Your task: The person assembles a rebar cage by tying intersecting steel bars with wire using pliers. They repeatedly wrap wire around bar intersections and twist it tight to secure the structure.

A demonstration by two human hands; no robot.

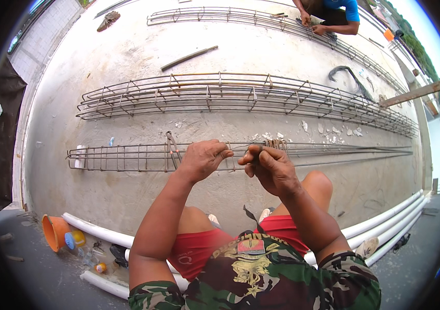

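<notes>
My left hand is closed in a pinch above a narrow rebar cage lying across in front of me. A thin tie wire runs from its fingertips to my right hand, whose thumb and fingers are closed on the wire's other end. Just left of my left hand, pincers with orange-marked handles rest on the cage bars. Bunched stirrups sit on the bars right behind my right hand. A white cylinder stands at the cage's left end.
Beyond lies a larger rebar cage, with white chips scattered before it. Farther off, a co-worker's hands work at another cage. White pipes and an orange bucket lie near me. A dark wire bundle is at right.
</notes>
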